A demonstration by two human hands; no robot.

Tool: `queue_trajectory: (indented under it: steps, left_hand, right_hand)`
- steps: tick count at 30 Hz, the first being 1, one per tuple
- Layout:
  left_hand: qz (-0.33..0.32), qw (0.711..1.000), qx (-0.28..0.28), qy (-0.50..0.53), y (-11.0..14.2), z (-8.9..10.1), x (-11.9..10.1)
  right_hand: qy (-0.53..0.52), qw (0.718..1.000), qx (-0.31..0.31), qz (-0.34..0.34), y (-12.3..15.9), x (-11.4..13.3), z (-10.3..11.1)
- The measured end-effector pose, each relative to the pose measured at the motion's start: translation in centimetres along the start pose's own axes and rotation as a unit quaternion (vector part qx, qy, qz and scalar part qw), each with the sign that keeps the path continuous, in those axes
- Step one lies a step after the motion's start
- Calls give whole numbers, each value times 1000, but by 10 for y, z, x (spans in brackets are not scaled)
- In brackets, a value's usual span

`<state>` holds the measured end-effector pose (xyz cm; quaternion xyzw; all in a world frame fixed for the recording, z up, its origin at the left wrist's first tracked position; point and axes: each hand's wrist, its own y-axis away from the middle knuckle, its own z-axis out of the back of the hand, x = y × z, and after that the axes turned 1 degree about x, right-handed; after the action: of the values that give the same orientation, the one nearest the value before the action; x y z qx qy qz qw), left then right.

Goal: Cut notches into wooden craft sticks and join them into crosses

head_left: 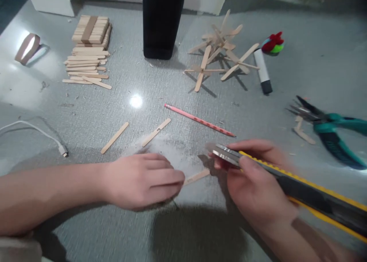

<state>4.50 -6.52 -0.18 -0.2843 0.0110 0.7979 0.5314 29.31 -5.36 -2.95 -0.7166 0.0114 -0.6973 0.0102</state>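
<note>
My left hand (pixel 146 179) has its fingers closed over one end of a popsicle stick (pixel 197 176) on the table. A small rectangular mark shows on the stick's bare part. In my right hand (pixel 258 181) is a yellow and black utility knife (pixel 304 187), its metal tip pointing left above the stick's right end; the blade is blurred. Just beyond my left hand lie a popsicle stick with a notch cut in it (pixel 156 132) and a plain popsicle stick (pixel 115 137). A pink pencil (pixel 200 120) rests farther out.
Loose popsicle sticks (pixel 86 67) and a banded bundle (pixel 93 29) lie far left. Crossed-stick pieces (pixel 203 70) stand near a black block (pixel 162 23). A marker (pixel 262 71), red-green pompoms (pixel 273 43) and pliers (pixel 329 126) are at right. A white cable (pixel 40 130) runs in from the left.
</note>
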Motion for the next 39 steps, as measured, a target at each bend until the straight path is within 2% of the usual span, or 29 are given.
queue_trajectory:
  steps: [3, 7, 12, 14, 18, 21, 26, 30, 34, 37, 39]
  left_hand:
    - [-5, 999, 20, -39, -6, -1, 3]
    - [-9, 996, 58, -65, -17, -10, 0]
    - [-11, 989, 37, -141, -22, -14, 0]
    - [15, 987, 19, -158, -21, -11, 2]
    - [107, 978, -19, -178, -13, -3, 6]
    - [150, 977, -17, -153, -4, 6, 12]
    - [88, 989, 49, -104, 16, 17, 18]
    - [79, 990, 54, -108, 23, 14, 11]
    - [69, 990, 68, -104, 26, 11, 8]
    - [58, 991, 85, -89, 28, 11, 10]
    - [58, 991, 94, -81, 29, 12, 11]
  right_hand:
    - [-76, 997, -32, -13, -4, 3, -7]
    - [-77, 996, -42, -12, -4, 4, -9]
    - [-62, 998, -30, -9, -3, 0, -8]
    - [-48, 999, -24, -9, -2, -1, -6]
    - [-6, 1000, -1, -8, 0, 2, -2]
    - [23, 1000, 20, -7, 1, 5, 1]
    - [87, 995, 45, 32, 0, 2, 3]
    - [191, 974, 82, 88, 1, 7, 4]
    - [287, 931, 178, 136, -2, 20, 1]
    - [296, 904, 242, 191, -5, 25, -2]
    - [282, 896, 269, 212, -5, 25, -3]
